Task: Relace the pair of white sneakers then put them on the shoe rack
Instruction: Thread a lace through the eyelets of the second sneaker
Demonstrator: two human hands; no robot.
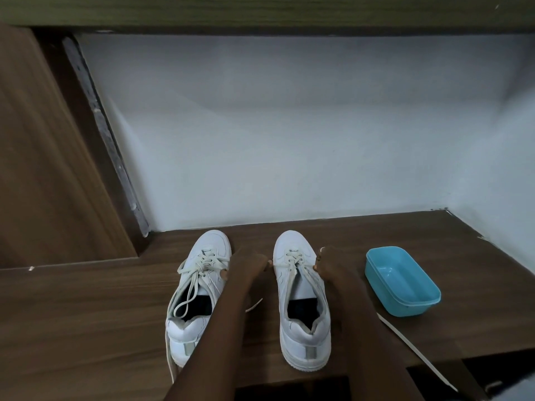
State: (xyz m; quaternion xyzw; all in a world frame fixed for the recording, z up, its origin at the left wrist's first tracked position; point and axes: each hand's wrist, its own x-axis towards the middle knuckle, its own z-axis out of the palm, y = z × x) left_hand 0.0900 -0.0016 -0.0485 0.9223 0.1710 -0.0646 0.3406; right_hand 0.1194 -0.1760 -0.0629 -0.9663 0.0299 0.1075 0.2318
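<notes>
Two white sneakers stand side by side on the brown wooden table (pixel 86 314), toes pointing at the wall. The left sneaker (pixel 199 293) is laced up its front, with loose lace ends lying over its opening and down its side. The right sneaker (pixel 301 308) has lace only through its lowest eyelets. My left hand (pixel 249 267) pinches one end of that lace at the sneaker's left side. My right hand (pixel 330 267) pinches the other end at its right side. A loose stretch of white lace (pixel 405 340) trails over the table toward the front right.
A light blue plastic tub (pixel 402 280) sits right of the sneakers, near my right forearm. A white wall (pixel 289 140) rises just behind the toes. A brown wooden panel (pixel 43 169) stands at the left. Dark gaps open along the table's front edge.
</notes>
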